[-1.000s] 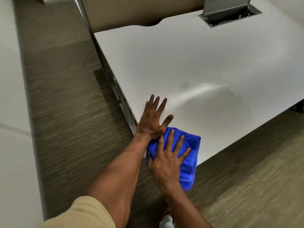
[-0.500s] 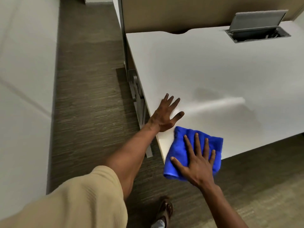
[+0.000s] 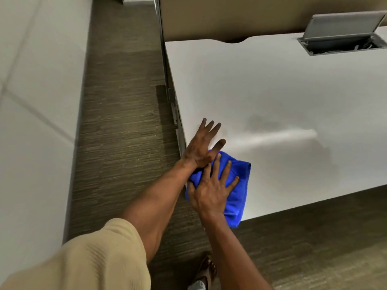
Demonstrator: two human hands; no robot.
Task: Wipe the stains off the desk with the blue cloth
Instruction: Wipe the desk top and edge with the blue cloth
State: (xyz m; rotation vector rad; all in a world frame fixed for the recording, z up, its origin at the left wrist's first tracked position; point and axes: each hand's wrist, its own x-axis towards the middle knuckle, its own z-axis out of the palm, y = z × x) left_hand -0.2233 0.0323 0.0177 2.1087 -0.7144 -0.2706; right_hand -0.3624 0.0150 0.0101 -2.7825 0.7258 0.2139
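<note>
Blue cloth (image 3: 236, 191), folded into a thick pad, lies on the near left corner of the white desk (image 3: 282, 91), its lower edge hanging slightly past the desk's front rim. The person's right hand (image 3: 211, 193) lies flat on top of it, fingers (image 3: 227, 170) straight and spread, pressing down rather than gripping. Just beyond, the left hand (image 3: 201, 147) rests palm-down on the bare desk at its left edge, fingers splayed and holding nothing; its heel and thumb overlap the cloth's far corner. A faint greyish smear (image 3: 261, 122) shows on the desktop beyond the hands. An open cable hatch (image 3: 343, 41) sits at the far right. Brown carpet (image 3: 121, 122) runs alongside the desk.
</note>
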